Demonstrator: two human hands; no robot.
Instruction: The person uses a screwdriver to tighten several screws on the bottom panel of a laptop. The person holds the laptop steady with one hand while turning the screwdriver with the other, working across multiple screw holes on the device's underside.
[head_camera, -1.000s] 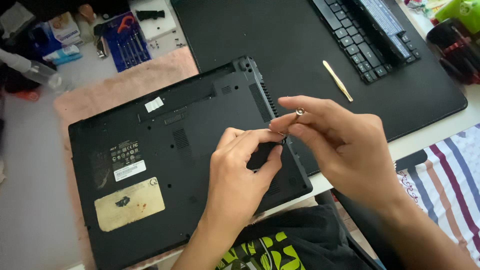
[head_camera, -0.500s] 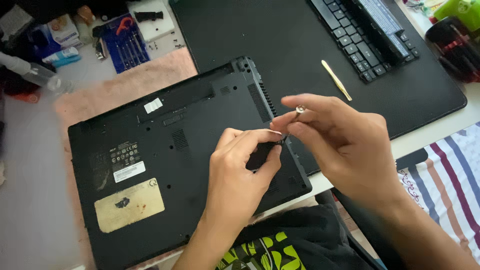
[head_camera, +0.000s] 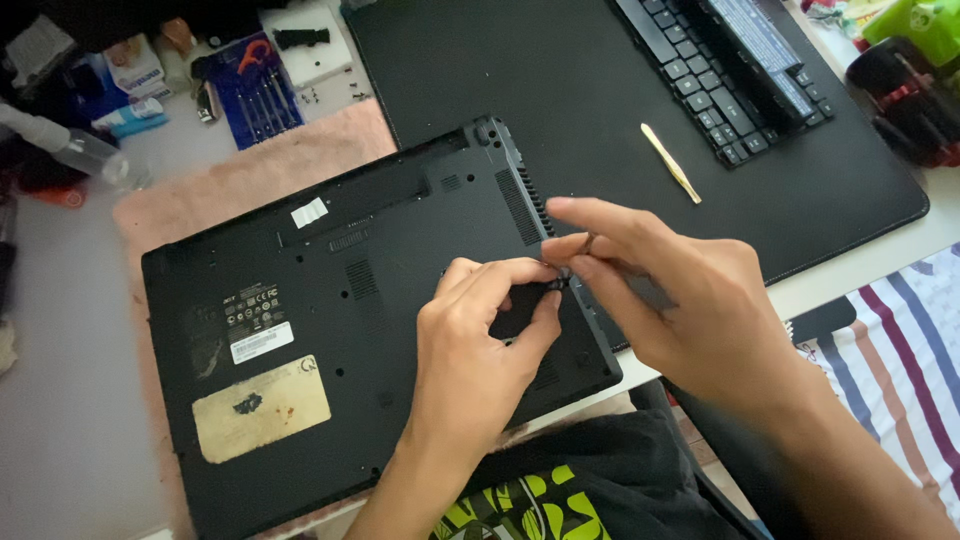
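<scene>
Item: upturned black laptop on pink mat, right edge beneath our hands; left hand and right hand pinch narrowly, meeting on something too small to tell; yellow tweezers well apart

Black laptop, pink mat, yellow tweezers, striped cloth

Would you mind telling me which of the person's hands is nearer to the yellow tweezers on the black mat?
The right hand. It sits just below the yellow tweezers, fingertips pointing left over the laptop's edge. The left hand lies farther down-left, on the upturned laptop.
</scene>
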